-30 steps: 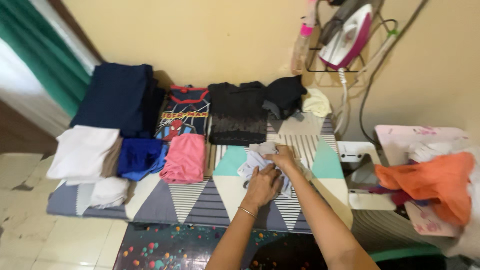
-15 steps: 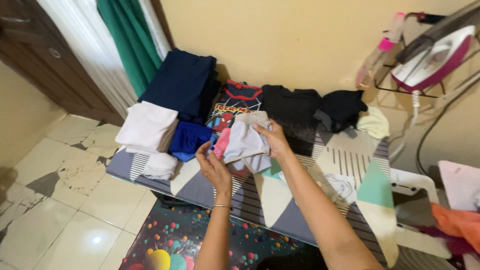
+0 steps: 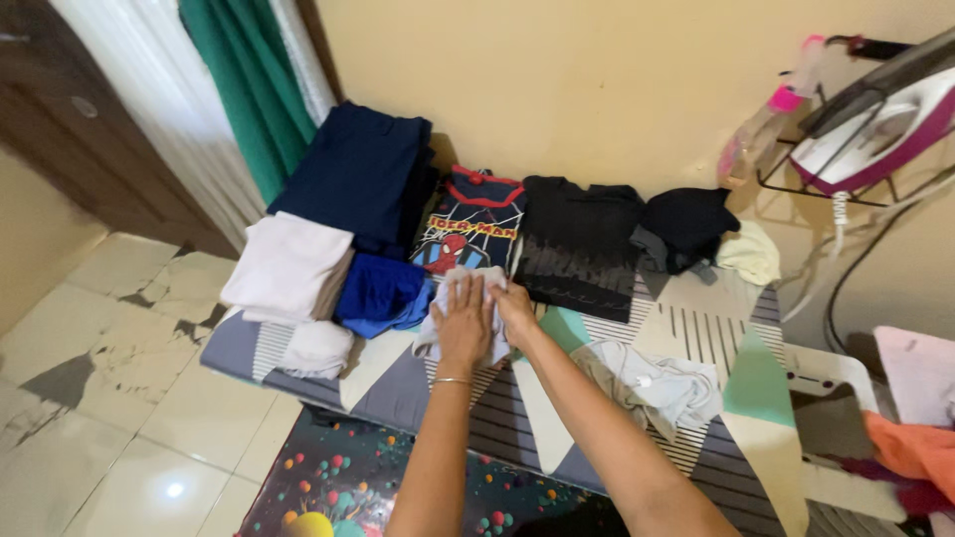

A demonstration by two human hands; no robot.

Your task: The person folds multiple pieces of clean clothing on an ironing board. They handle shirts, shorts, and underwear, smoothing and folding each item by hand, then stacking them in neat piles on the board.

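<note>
Left hand (image 3: 464, 323) flat, fingers spread, pressing on small grey cloth (image 3: 438, 333). Right hand (image 3: 514, 306) flat beside it, touching same cloth, holding nothing. Cloth lies on ironing board (image 3: 418, 383), just right of blue folded cloth (image 3: 380, 291), below dark cartoon shirt (image 3: 468, 224). Crumpled pale cloth (image 3: 657, 383) further right.

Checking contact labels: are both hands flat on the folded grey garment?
Yes, the left hand and right hand press side by side on the folded grey garment.
</note>
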